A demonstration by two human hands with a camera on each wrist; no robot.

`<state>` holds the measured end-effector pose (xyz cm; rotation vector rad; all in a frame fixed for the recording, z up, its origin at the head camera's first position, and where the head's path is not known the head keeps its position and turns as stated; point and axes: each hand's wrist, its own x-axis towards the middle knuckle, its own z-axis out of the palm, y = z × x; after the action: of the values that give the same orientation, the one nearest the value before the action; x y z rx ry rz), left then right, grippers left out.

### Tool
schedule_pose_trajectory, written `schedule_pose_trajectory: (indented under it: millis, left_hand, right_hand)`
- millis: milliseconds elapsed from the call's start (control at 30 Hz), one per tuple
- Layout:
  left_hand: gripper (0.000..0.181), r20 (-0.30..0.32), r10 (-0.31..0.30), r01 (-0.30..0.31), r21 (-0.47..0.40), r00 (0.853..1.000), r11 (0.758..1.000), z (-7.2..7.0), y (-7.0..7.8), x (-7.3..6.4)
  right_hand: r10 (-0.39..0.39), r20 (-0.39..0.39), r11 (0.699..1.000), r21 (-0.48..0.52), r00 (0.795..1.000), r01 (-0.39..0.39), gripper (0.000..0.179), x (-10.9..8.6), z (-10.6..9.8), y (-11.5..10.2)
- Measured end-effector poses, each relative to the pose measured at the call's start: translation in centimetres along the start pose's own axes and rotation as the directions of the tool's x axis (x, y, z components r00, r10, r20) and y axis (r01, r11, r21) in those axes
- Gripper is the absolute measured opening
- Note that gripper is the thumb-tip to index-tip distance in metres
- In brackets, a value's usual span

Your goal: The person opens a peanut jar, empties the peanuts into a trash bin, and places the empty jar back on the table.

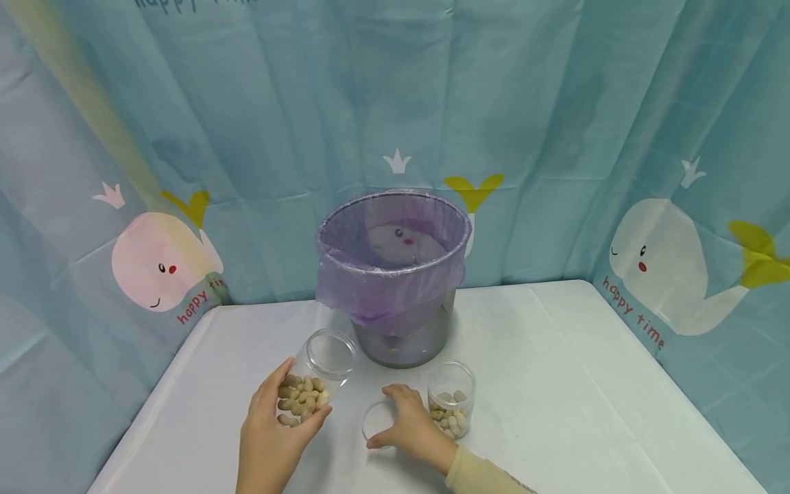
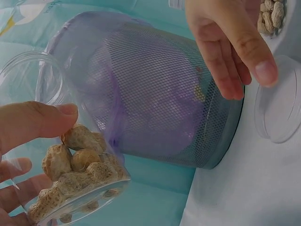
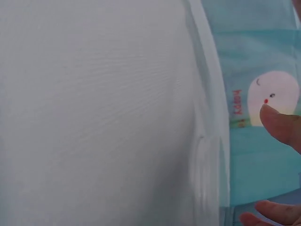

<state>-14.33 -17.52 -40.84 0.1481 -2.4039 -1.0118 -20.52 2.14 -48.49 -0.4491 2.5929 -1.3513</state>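
My left hand (image 1: 268, 432) grips a clear plastic jar (image 1: 331, 357) between thumb and fingers. The jar has no lid on it and leans to the right, its mouth toward the bin. Peanuts in their shells (image 2: 77, 172) lie in its lower part. Over the table, my right hand (image 1: 416, 429) has its thumb and fingers spread apart around a round clear lid (image 1: 378, 420). The left wrist view shows a gap between this hand and the lid (image 2: 280, 106). A second clear jar (image 1: 453, 384) with peanuts stands upright just right of the right hand.
Behind the hands stands a mesh waste bin (image 1: 404, 343) lined with a purple bag (image 1: 395, 295). A white cloth covers the table (image 1: 555, 384). Blue curtains (image 1: 524, 103) printed with whales hang behind and at both sides.
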Motion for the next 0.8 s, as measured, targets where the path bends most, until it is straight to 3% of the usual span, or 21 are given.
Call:
schedule_pose_trajectory:
  millis: [433,800]
  left_hand:
    - [0.091,-0.06,0.016,-0.016,0.004,0.998,1.0,-0.4,0.0,0.1]
    - [0.093,-0.087,0.105,-0.103,0.023,0.991,0.994,-0.8,0.3,0.8]
  right_hand:
    - [-0.039,0.039,0.998,0.052,0.998,0.037,0.082,-1.7,-1.1,-1.9]
    - [-0.098,0.032,0.976,0.201,0.995,0.09,0.081,-3.1,-2.6,-3.3]
